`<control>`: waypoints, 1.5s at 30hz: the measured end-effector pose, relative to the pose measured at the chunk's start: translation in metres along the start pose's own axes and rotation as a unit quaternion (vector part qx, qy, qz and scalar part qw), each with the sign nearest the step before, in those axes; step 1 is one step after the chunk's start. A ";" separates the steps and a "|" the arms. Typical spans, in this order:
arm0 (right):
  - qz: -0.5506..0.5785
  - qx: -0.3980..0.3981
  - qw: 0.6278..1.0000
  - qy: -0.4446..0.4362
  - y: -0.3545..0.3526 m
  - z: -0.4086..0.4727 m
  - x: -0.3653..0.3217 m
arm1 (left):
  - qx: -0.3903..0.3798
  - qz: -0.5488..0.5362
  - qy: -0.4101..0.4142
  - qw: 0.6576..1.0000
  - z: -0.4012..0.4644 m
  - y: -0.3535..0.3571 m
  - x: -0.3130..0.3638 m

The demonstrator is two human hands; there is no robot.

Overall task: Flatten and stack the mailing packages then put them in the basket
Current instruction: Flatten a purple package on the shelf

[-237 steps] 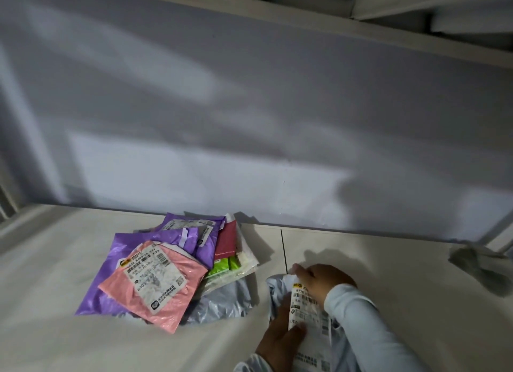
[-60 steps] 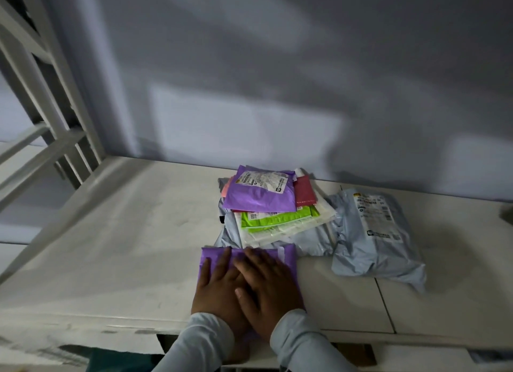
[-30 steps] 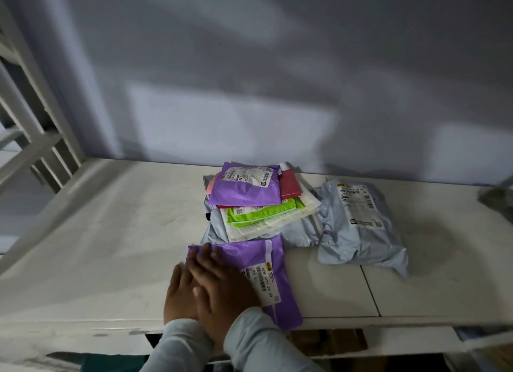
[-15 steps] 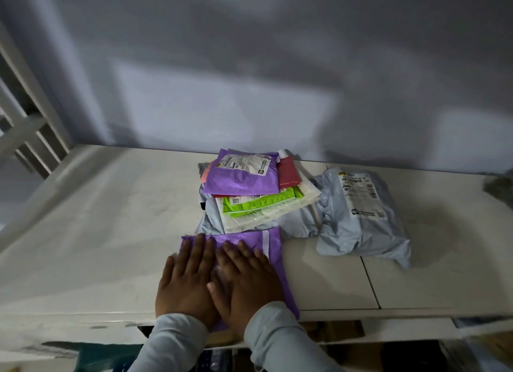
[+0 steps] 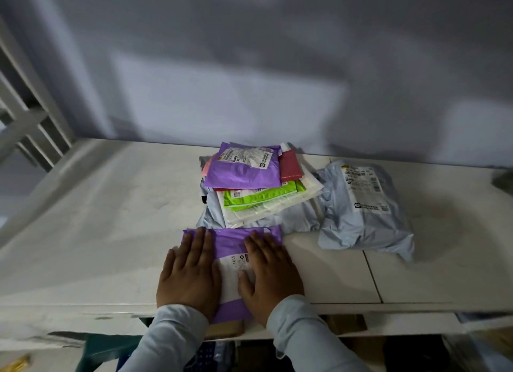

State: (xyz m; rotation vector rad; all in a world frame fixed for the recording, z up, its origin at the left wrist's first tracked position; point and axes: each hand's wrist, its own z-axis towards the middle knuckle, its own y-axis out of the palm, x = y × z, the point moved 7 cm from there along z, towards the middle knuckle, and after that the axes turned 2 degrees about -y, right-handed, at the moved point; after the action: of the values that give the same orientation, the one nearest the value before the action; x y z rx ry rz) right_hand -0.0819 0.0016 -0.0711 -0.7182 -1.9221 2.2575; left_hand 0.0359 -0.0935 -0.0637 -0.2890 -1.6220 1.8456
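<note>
A purple mailing package (image 5: 231,245) with a white label lies at the near edge of the white table (image 5: 105,219). My left hand (image 5: 190,274) presses flat on its left side and my right hand (image 5: 270,271) on its right side, fingers spread, gripping nothing. Just behind it sits a pile of mailers (image 5: 258,188): a purple one (image 5: 244,167) on top, then red, green, clear and grey ones beneath. A puffy grey package (image 5: 363,208) with a label lies to the pile's right. No basket shows.
A grey wall runs right behind the table. White bars (image 5: 30,122) stand at the far left. A dark object (image 5: 503,180) sits at the table's right edge. Under the table's near edge lie boxes and clutter (image 5: 222,346).
My hands were side by side, almost overlapping, on the purple package; now they have slid apart to its left and right sides, baring the white label between them.
</note>
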 end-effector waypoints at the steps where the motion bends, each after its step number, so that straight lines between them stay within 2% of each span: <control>1: 0.005 0.002 1.000 0.005 0.000 0.000 0.002 | -0.040 0.025 0.021 0.999 -0.010 0.015 0.007; 3: 0.002 0.014 1.000 0.019 0.000 0.000 0.005 | -0.034 0.047 -0.019 0.998 -0.005 0.008 -0.003; 5: -0.013 0.019 0.999 0.034 -0.001 0.001 0.005 | 0.003 0.079 -0.015 0.997 -0.002 0.003 -0.003; 9: -0.027 0.023 0.998 0.048 -0.004 0.003 0.004 | -0.048 0.060 0.039 0.996 -0.003 0.014 0.015; 15: -0.034 0.054 0.998 0.029 -0.005 0.002 0.002 | -0.081 0.021 0.067 0.994 -0.017 0.009 0.027; 18: -0.011 0.095 0.995 0.001 -0.011 -0.001 0.002 | -0.094 0.017 0.068 0.993 -0.022 0.006 0.029; 21: 0.034 0.151 0.985 0.074 -0.018 -0.015 0.017 | -0.117 0.011 0.077 0.990 -0.022 0.006 0.024; 23: 0.028 0.153 0.978 0.139 -0.016 -0.028 0.019 | -0.124 0.006 0.098 0.987 -0.023 0.007 0.028; 27: -0.010 0.174 0.977 0.122 0.001 -0.030 -0.011 | -0.073 -0.023 0.166 0.983 -0.030 -0.003 0.033; 30: 0.006 0.149 0.982 0.119 0.014 -0.022 -0.040 | -0.035 -0.037 0.163 0.985 -0.029 -0.009 0.007; 32: 0.042 0.112 0.987 0.109 0.021 -0.013 -0.066 | -0.043 -0.019 0.146 0.988 -0.023 -0.011 -0.021; 34: 0.048 0.099 0.992 0.059 0.027 -0.002 -0.093 | -0.046 -0.003 0.142 0.989 -0.016 -0.017 -0.049; 38: 0.066 0.022 0.997 0.021 0.039 0.032 -0.124 | -0.121 0.015 0.072 0.990 0.009 -0.026 -0.095; 40: 0.046 -0.018 0.998 -0.031 0.043 0.050 -0.134 | -0.146 0.038 0.028 0.988 0.024 -0.031 -0.113; 43: 0.104 -0.123 0.984 -0.074 0.041 0.075 -0.144 | -0.165 0.045 -0.015 0.985 0.045 -0.027 -0.137; 45: 0.136 -0.098 0.982 -0.091 0.022 0.090 -0.144 | -0.171 0.046 -0.028 0.984 0.059 -0.027 -0.145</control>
State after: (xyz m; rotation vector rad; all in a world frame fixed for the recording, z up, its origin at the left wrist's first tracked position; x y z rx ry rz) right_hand 0.0138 -0.1363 -0.0412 -0.8735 -2.2847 2.3832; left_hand 0.1218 -0.2273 -0.0618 -0.4703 -1.9956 1.6450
